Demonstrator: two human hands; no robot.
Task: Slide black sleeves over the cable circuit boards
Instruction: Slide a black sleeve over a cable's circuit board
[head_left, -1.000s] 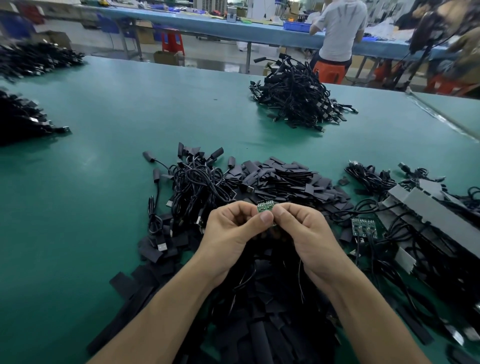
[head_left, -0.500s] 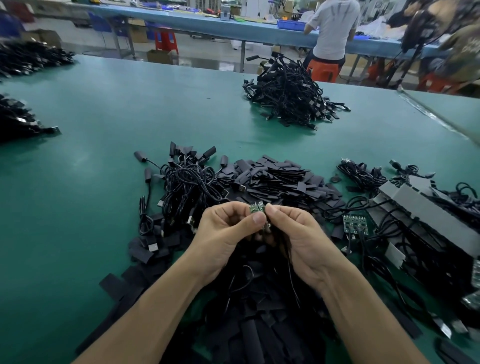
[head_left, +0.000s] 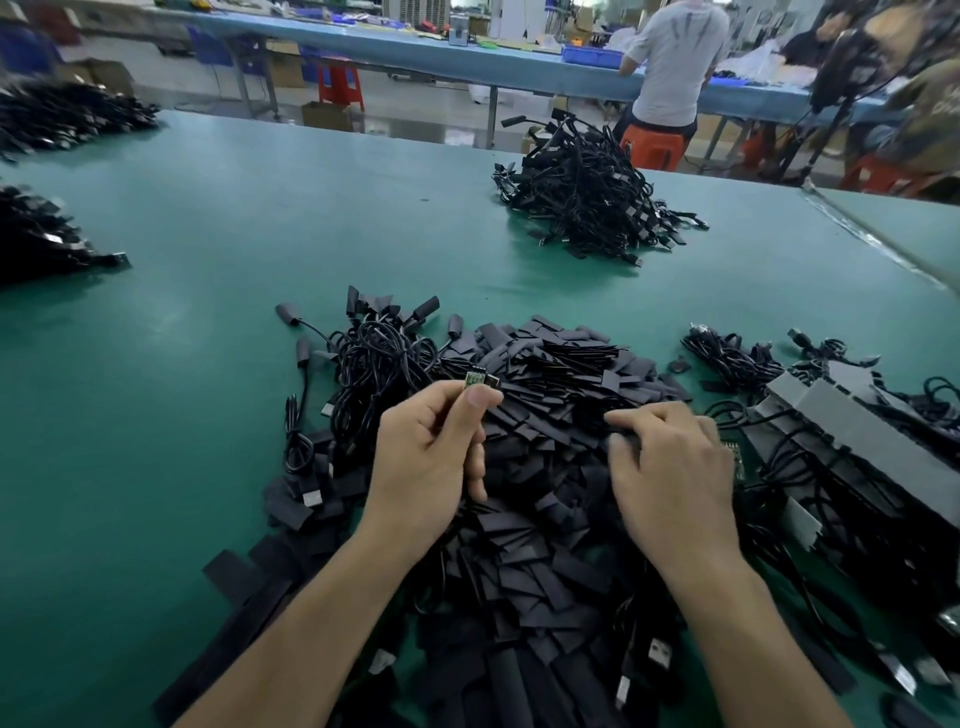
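My left hand (head_left: 431, 457) pinches a small green circuit board (head_left: 474, 378) between thumb and forefinger, holding it up over the pile of flat black sleeves (head_left: 550, 384). The board's cable is hidden under my palm. My right hand (head_left: 670, 467) lies palm down on the right part of the sleeve pile, its fingertips touching the sleeves; I cannot tell whether it holds one. Another green board (head_left: 735, 460) peeks out just right of that hand.
A tangle of black cables (head_left: 374, 369) sits left of the sleeves. More cables and grey trays (head_left: 852, 421) crowd the right. A heap of cables (head_left: 587, 197) lies further back on the green table (head_left: 182, 338). A person stands at the far bench.
My right hand has let go of the board and dropped to the right onto the sleeve pile. My left hand alone now holds the board.
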